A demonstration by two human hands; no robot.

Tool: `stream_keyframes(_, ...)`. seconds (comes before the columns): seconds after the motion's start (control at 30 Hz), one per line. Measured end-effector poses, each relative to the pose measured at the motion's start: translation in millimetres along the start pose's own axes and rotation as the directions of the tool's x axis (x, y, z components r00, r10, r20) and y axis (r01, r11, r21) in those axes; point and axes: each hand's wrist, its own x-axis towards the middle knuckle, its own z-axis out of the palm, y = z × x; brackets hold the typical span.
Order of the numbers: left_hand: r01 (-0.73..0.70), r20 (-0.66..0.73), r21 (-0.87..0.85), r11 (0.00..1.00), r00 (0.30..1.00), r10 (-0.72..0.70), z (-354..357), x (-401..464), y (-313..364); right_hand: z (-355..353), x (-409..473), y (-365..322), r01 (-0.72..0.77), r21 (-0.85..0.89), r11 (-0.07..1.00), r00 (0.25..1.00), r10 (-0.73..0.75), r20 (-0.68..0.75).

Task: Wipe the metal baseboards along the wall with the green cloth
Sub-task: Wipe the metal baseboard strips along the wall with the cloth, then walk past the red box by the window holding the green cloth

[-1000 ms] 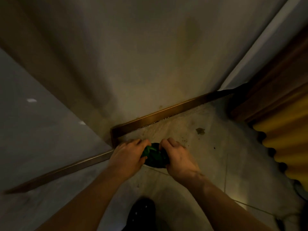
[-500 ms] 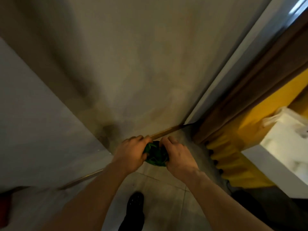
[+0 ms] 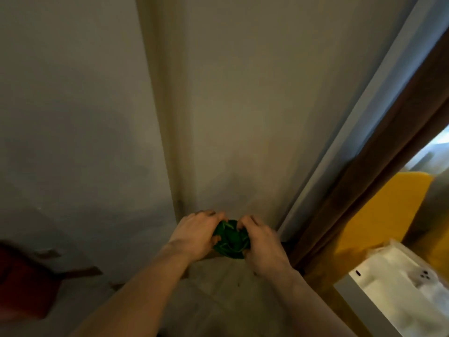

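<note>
Both hands hold a bunched green cloth (image 3: 230, 239) in front of a grey wall corner. My left hand (image 3: 196, 233) grips its left side and my right hand (image 3: 263, 244) grips its right side, fingers curled into the fabric. The hands are raised, level with the lower wall. The stretch of baseboard behind the hands is hidden. A short brownish strip of baseboard (image 3: 82, 272) shows low on the left wall, blurred.
A protruding wall edge (image 3: 167, 142) runs down the middle. A pale door frame (image 3: 340, 152) and dark wooden trim (image 3: 379, 171) slant down on the right, beside a yellow panel (image 3: 388, 215) and a white box (image 3: 401, 295). A red object (image 3: 21, 283) sits at lower left. Tiled floor (image 3: 218, 300) lies below.
The view has tilted upward, so the floor and the right baseboard have dropped out of sight. Both hands keep their hold on the green cloth and have risen relative to the floor.
</note>
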Motion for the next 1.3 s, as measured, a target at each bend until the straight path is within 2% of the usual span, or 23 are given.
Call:
stream_keyframes(0.37, 0.102, -0.139, 0.051, 0.994, 0.986, -0.094, -97, -56, -35, -40, 15, -105, 0.142, -0.093, 0.985, 0.987, -0.149, -0.065)
stream_keyframes(0.7, 0.267, -0.258, -0.011, 0.964, 0.93, -0.261, -157, -135, -150, 3, 71, -241, 0.333, -0.082, 0.939, 0.941, -0.337, -0.038)
stream_keyframes(0.97, 0.443, -0.336, -0.032, 0.896, 0.84, -0.427, -202, -232, -268, 71, 113, -384, 0.493, -0.015, 0.87, 0.87, -0.493, 0.025)
stream_keyframes(1.3, 0.644, -0.408, -0.077, 0.761, 0.677, -0.613, -230, -387, -390, 175, 124, -558, 0.67, 0.076, 0.739, 0.727, -0.673, 0.132)
